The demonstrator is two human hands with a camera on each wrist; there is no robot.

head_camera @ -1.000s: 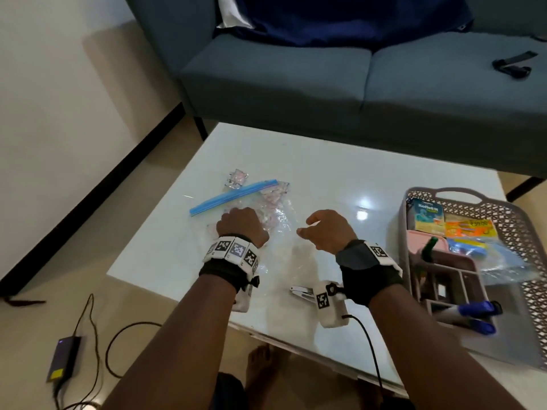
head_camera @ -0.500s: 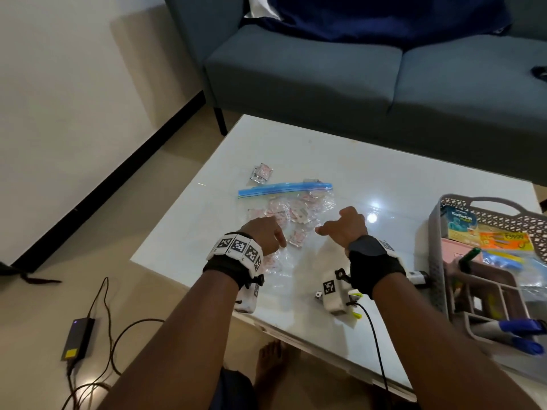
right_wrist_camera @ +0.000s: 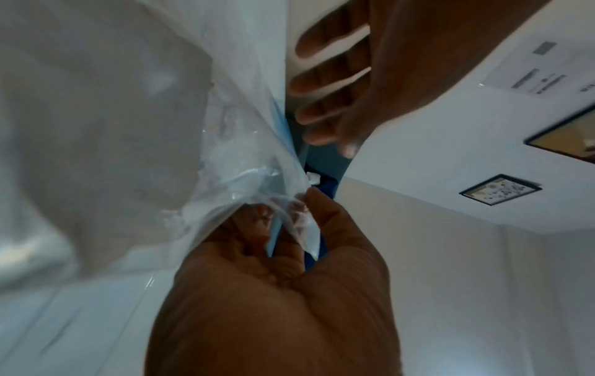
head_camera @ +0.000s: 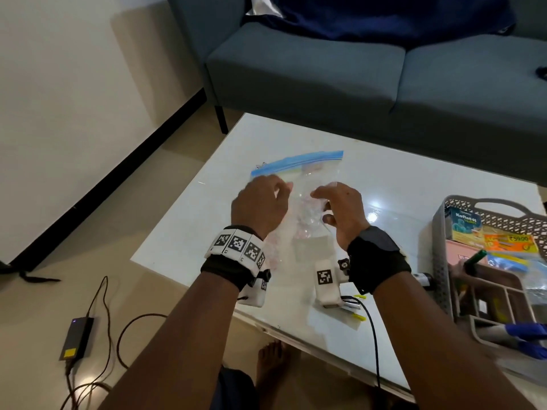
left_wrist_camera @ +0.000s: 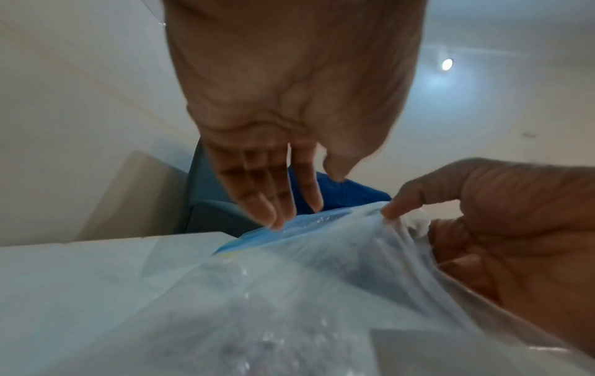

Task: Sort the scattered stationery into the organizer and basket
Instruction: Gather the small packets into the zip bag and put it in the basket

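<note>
Above glossy white table (head_camera: pixel 414 184), right hand (head_camera: pixel 343 214) pinching crinkly clear zip bag (head_camera: pixel 307 179); left hand (head_camera: pixel 260 208) fingers straight

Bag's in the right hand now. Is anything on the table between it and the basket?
Nothing visible. The right hand pinches the zip bag; bare tabletop runs to the basket. The basket already holds an organizer and packets, so room there looks tight.

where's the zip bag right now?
Head view: the zip bag is at table centre, between both hands. The right hand pinches its plastic, the left hand is at its blue strip; the basket sits to the right.
</note>
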